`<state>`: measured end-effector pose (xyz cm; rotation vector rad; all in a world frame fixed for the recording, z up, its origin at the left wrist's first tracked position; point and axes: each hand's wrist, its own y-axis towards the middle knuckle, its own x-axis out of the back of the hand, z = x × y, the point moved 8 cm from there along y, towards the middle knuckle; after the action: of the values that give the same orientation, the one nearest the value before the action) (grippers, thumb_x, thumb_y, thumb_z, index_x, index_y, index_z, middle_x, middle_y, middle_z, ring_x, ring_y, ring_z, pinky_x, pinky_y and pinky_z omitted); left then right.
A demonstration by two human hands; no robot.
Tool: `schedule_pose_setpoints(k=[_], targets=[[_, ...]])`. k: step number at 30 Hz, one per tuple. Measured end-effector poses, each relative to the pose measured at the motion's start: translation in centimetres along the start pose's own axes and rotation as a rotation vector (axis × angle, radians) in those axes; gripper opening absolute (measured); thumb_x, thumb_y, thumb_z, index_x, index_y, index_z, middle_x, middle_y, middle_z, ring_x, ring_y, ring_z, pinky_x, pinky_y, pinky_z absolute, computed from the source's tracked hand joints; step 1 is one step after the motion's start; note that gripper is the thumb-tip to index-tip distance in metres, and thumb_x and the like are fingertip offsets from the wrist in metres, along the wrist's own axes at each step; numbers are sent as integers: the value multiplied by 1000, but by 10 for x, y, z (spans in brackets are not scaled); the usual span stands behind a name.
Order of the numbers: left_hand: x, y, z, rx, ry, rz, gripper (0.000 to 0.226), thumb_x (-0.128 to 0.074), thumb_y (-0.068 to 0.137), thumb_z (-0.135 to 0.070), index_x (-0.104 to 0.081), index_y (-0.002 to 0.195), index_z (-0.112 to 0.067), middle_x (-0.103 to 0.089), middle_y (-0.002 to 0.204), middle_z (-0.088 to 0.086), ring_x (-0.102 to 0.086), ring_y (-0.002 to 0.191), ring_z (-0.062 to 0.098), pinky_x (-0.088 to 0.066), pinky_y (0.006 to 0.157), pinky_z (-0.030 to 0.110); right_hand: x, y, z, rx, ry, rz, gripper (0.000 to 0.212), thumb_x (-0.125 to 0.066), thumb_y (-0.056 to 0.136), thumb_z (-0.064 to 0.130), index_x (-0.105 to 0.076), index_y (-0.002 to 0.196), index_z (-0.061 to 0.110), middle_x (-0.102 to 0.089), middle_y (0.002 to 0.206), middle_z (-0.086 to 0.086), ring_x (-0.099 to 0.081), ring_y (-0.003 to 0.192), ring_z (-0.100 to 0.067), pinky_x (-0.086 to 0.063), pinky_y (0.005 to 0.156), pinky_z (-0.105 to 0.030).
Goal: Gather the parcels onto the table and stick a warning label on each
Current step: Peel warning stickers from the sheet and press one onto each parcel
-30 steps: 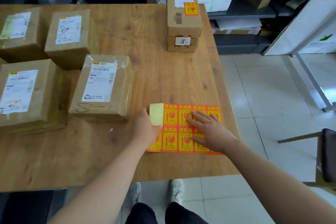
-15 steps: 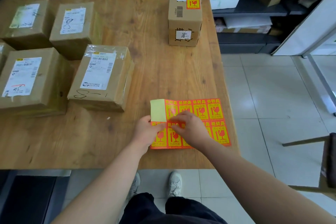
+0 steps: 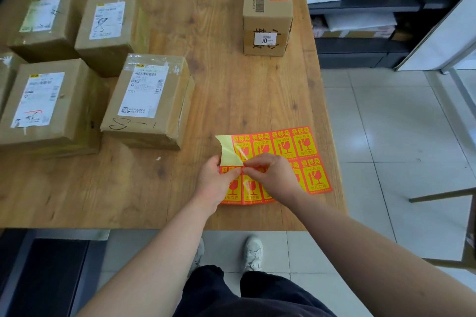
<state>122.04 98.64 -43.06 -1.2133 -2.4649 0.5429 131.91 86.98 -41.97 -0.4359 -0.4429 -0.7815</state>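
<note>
While the label sheet point(image 3: 288, 152) lies flat near the table's point(image 3: 219, 90) front right edge, long axis running left to right, your left hand point(image 3: 217, 183) and right hand point(image 3: 273, 177) pinch narrowly at its bare, lifted left corner.

Parcel depot: labelled parcels point(image 3: 148, 100), stocked shelves point(image 3: 360, 5).
</note>
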Motion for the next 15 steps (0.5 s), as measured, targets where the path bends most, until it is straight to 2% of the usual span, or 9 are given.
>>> schedule_pose_setpoints(k=[6, 11, 15], targets=[[-2, 1, 0, -36, 30, 35, 22, -70, 84, -13, -60, 95, -29, -72, 89, -8, -69, 76, 3, -50, 55, 14, 2, 3, -2, -42, 28, -9, 12, -72, 81, 31, -76, 89, 21, -69, 86, 12, -61, 79, -2, -53, 66, -24], [-1, 4, 2, -31, 28, 31, 24, -73, 81, -13, -60, 100, -20, -73, 92, -1, -71, 79, 10, -55, 62, 24, 5, 5, -1, -24, -6, -21, 9, -70, 83, 30, -75, 87, 24, -63, 76, 20, -59, 73, 5, -47, 60, -15], [3, 6, 2, -24, 59, 11, 25, -74, 80, -15, -59, 99, -24, -72, 95, -2, -70, 81, 10, -55, 65, 27, 4, 8, -4, -44, -12, -37, 9, -67, 85, 31, -73, 84, 25, -66, 76, 14, -59, 70, 1, -45, 56, -17]])
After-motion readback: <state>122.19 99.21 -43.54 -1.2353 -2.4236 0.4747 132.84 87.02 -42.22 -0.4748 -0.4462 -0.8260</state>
